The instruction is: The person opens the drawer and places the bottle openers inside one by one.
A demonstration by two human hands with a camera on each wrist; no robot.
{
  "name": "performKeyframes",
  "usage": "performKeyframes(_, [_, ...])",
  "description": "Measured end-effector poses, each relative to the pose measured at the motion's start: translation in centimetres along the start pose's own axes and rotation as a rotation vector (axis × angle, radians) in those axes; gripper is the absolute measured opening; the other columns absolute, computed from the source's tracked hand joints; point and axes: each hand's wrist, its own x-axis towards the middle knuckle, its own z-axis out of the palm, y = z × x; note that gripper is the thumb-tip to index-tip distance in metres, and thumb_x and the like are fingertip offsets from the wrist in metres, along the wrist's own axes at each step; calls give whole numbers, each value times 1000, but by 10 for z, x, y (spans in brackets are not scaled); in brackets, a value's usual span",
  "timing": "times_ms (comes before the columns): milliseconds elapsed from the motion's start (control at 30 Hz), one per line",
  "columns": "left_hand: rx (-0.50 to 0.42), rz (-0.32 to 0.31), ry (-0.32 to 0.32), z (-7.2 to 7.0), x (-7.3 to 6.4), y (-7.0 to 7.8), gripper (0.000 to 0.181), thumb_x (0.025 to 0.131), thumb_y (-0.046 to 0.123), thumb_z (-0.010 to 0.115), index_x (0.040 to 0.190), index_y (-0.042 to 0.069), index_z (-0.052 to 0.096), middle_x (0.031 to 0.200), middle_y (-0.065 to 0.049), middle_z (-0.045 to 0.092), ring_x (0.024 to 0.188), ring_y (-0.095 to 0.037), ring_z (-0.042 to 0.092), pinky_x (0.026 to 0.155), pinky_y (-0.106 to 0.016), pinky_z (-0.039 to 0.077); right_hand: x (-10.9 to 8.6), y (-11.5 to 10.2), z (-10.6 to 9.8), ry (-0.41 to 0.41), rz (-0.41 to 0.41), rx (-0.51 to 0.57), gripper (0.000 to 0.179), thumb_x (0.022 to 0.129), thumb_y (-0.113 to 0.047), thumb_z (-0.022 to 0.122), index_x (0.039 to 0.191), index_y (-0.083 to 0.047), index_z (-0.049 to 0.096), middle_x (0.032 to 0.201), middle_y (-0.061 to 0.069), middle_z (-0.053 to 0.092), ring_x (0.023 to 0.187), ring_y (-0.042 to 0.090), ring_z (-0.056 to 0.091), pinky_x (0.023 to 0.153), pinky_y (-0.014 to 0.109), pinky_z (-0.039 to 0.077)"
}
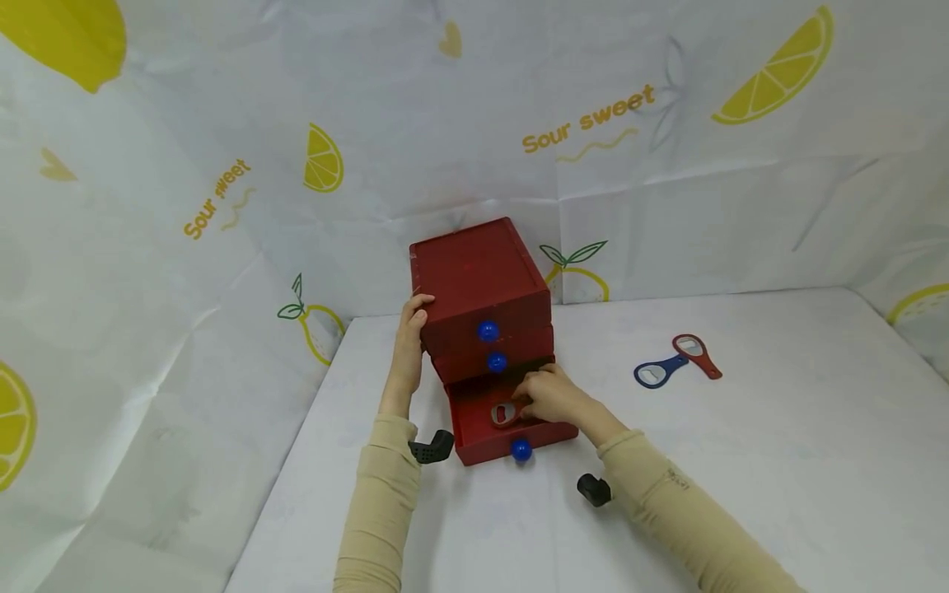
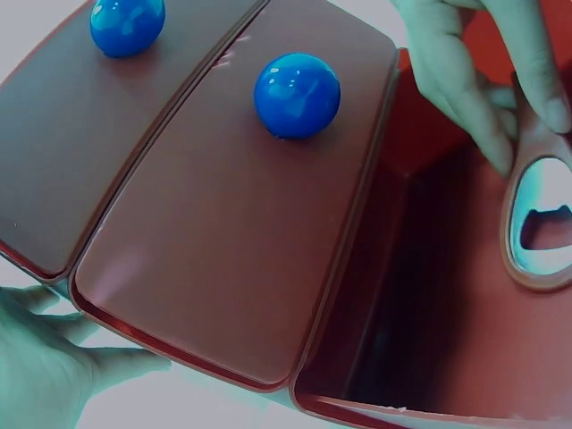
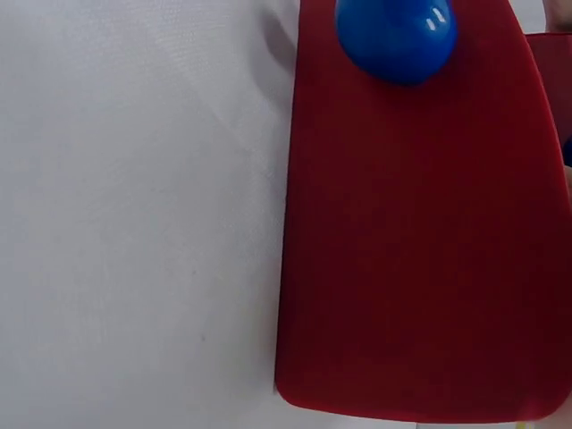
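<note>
A dark red three-drawer cabinet (image 1: 474, 276) with blue round knobs stands with its bottom drawer (image 1: 474, 449) pulled out. My left hand (image 1: 407, 346) rests against the cabinet's left side, thumb and fingers extended; in the left wrist view the hand (image 2: 45, 357) lies along that side. Inside the open drawer, my right hand (image 1: 549, 394) pinches the handle of a red bottle opener (image 1: 504, 414). The left wrist view shows that opener's metal head (image 2: 541, 259) tilted down over the drawer floor. From the right wrist, mostly the drawer front (image 3: 420, 250) is visible.
To the cabinet's right, a blue bottle opener (image 1: 654, 374) and another red bottle opener (image 1: 697, 354) lie partly overlapping on the white table (image 1: 815, 453). Behind, a white cloth printed with lemons (image 1: 474, 148) hangs as a backdrop. The two upper drawers are closed.
</note>
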Motion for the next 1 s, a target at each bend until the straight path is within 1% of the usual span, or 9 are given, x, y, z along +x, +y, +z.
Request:
performKeyframes(133, [0, 2, 4, 0, 1, -1, 42, 94, 28, 28, 131, 10, 34, 141, -14, 29, 107, -20, 44, 86, -34, 38, 0, -1, 0, -5, 15, -21, 25, 75, -24, 75, 97, -13, 72, 96, 2, 71, 97, 20, 63, 101, 54, 32])
performKeyframes(200, [-7, 13, 16, -2, 4, -9, 40, 94, 30, 29, 130, 14, 38, 138, -10, 33, 105, -20, 45, 84, -34, 39, 0, -1, -1, 3, 11, -30, 24, 74, -24, 75, 96, -14, 72, 95, 1, 71, 95, 19, 63, 101, 54, 33])
performKeyframes(300, [-12, 13, 20, -3, 6, -13, 41, 94, 33, 31, 130, 14, 38, 139, -10, 32, 105, -20, 45, 84, -34, 39, 0, -1, 0, 17, 4, -31, 23, 75, -24, 75, 95, -15, 72, 93, 0, 71, 94, 19, 63, 101, 54, 33])
performKeyframes(367, [-10, 15, 16, -3, 5, -12, 42, 94, 34, 31, 131, 14, 38, 139, -9, 32, 104, -19, 45, 84, -34, 40, 0, -1, 0, 23, 4, -19, 22, 76, -24, 74, 96, -14, 71, 94, 0, 70, 95, 19, 63, 102, 54, 32])
performKeyframes(433, [-2, 4, 6, -1, 2, -5, 43, 95, 31, 30, 132, 10, 35, 141, -12, 29, 105, -19, 44, 85, -34, 39, -1, -1, 1, 30, 3, -3, 22, 77, -23, 73, 96, -14, 71, 94, 1, 70, 96, 20, 62, 102, 55, 32])
performKeyframes(600, [5, 6, 2, 0, -1, -3, 42, 95, 29, 28, 131, 11, 35, 139, -13, 31, 105, -19, 44, 85, -33, 39, -7, 1, -2, 63, -30, 39, 21, 80, -19, 70, 100, -12, 70, 96, 3, 67, 98, 23, 60, 100, 58, 32])
performKeyframes(667, [6, 9, 0, 1, -1, -3, 42, 95, 30, 28, 131, 11, 34, 140, -13, 29, 106, -19, 44, 86, -33, 39, -12, 3, -7, 97, -57, 53, 21, 81, -17, 69, 101, -11, 70, 95, 4, 67, 96, 23, 60, 96, 54, 37])
performKeyframes(833, [3, 17, -1, 1, 0, -3, 43, 95, 29, 28, 132, 10, 34, 142, -13, 28, 107, -20, 44, 87, -33, 38, -27, 14, -23, 195, -93, 102, 20, 83, -14, 67, 102, -9, 70, 93, 2, 64, 88, 17, 59, 82, 37, 50])
performKeyframes(1000, [7, 16, 5, 0, -1, -3, 43, 94, 29, 27, 132, 10, 34, 142, -13, 28, 107, -20, 43, 87, -33, 38, -44, 35, -36, 270, -33, 151, 19, 85, -15, 66, 102, -11, 70, 94, 0, 63, 88, 15, 57, 77, 32, 52])
